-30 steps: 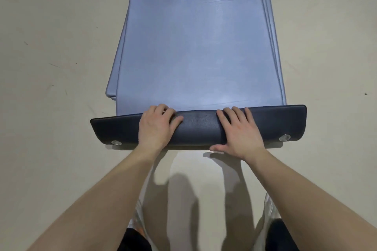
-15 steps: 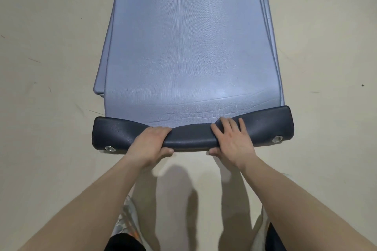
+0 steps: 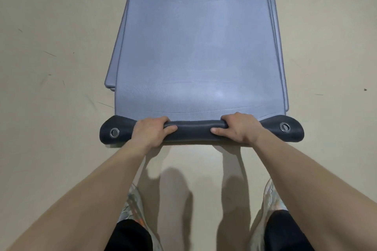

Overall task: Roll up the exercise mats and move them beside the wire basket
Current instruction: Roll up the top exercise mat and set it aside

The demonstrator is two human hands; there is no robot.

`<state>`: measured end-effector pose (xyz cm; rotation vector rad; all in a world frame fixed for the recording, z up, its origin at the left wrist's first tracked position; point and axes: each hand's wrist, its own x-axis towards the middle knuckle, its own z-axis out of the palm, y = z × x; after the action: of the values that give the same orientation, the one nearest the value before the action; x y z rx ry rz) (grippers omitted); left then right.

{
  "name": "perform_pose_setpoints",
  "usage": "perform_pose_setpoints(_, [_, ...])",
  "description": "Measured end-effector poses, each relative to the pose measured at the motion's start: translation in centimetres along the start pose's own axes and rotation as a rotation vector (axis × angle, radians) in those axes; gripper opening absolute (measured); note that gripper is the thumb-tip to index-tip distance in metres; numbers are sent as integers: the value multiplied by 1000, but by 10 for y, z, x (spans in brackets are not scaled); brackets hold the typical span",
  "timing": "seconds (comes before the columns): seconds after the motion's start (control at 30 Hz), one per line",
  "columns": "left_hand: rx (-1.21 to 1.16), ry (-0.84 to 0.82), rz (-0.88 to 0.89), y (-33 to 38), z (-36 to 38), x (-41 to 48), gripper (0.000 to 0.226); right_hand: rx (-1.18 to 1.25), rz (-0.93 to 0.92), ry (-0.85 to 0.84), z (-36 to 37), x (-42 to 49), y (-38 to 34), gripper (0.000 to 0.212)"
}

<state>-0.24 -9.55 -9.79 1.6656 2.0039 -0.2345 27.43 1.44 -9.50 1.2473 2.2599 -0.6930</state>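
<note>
— Where is the mat?

— The top mat [image 3: 200,47] lies flat on the floor [image 3: 51,36], on a stack of other mats [image 3: 111,73] whose edges show at both sides. Its near end is curled into a dark roll [image 3: 193,131].

— And the hands?

— The left hand [image 3: 152,132] has its grip clamped on the roll, fingers over the top, thumb on the near face. The right hand [image 3: 239,127] is closed on it the same way.

— Any container, or writing?

— I can't make out either. The roll's flattened ends each carry a metal eyelet [image 3: 114,132], the other [image 3: 284,127] at the right. Shoes [image 3: 274,199] stand below.
</note>
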Motion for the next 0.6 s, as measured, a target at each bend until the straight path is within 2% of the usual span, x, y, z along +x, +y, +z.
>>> perform_pose_setpoints(0.07, [2,17,-3,2,2,12,41,26,48,0,2,8,6,63])
perform_pose_setpoints(0.1, [0,17,-2,1,0,20,42,0,48,69,2,10,7,63])
perform_pose_setpoints(0.17, [-23,38,-8,0,-5,37,43,-130,10,377,13,8,5,58])
perform_pose_setpoints(0.23, [-2,136,-36,0,-5,49,44,-186,-15,692,36,-2,-9,50])
perform_pose_setpoints(0.27, [32,193,-62,2,-3,52,45,-172,-41,760,48,-7,-16,52])
perform_pose_setpoints(0.3, [60,240,-91,5,2,54,45,-161,-54,734,61,-9,-19,60])
perform_pose_setpoints(0.4, [64,397,-183,19,15,56,40,-247,-62,558,74,-8,-7,106])
perform_pose_setpoints(0.43, [68,464,-203,22,17,58,38,-263,-79,528,69,-2,0,111])
perform_pose_setpoints(0.53, [58,693,-99,23,23,61,30,-244,-135,438,42,22,14,100])
perform_pose_setpoints(0.6, [0,681,48,15,31,53,46,-245,-155,376,29,34,18,95])
